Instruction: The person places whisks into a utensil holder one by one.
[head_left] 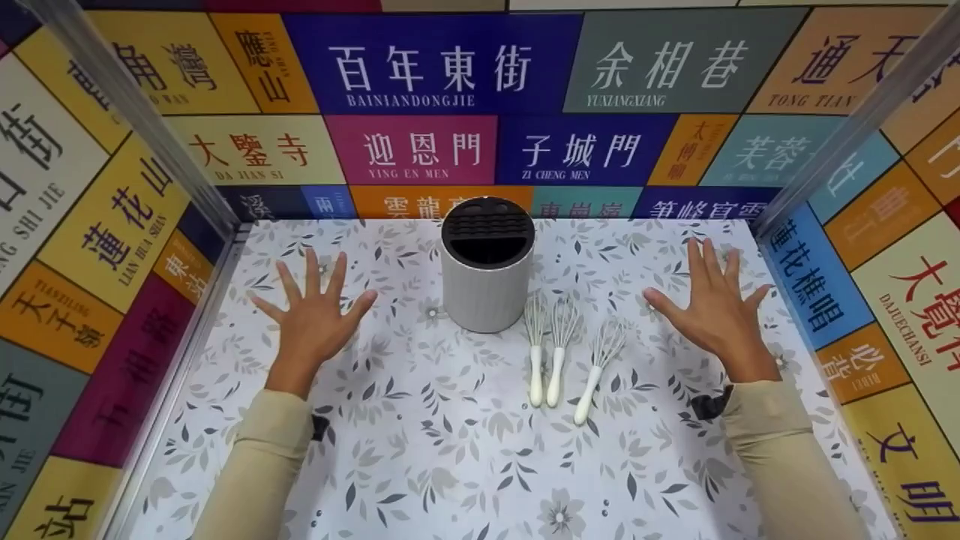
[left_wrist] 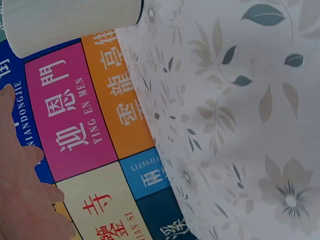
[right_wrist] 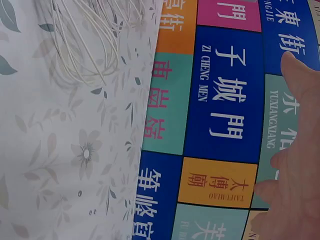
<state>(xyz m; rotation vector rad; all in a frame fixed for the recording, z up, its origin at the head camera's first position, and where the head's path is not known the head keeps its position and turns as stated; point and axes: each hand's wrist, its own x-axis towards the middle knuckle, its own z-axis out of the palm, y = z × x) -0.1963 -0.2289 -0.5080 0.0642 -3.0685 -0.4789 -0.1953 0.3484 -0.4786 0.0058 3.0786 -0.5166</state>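
Observation:
My left hand (head_left: 319, 319) is spread palm down on the left side of the table, fingers straight and holding nothing. On the right side my right hand (head_left: 716, 311) is spread the same way, with nothing in it. Between them, toward the back, stands a light grey utensil holder (head_left: 486, 296) with a black slotted top. Three whisks with white handles lie in front and to the right of it: a left whisk (head_left: 535, 360), a middle whisk (head_left: 559, 356) and a right whisk (head_left: 596, 371), angled apart from the other two. The right wrist view catches whisk wires (right_wrist: 90, 40).
A white tabletop (head_left: 450, 465) with a grey leaf and flower print lies under everything. Colourful panels (head_left: 412, 150) with Chinese lettering rise at the back and both sides. Metal-like edge strips (head_left: 161, 360) run along the panel corners.

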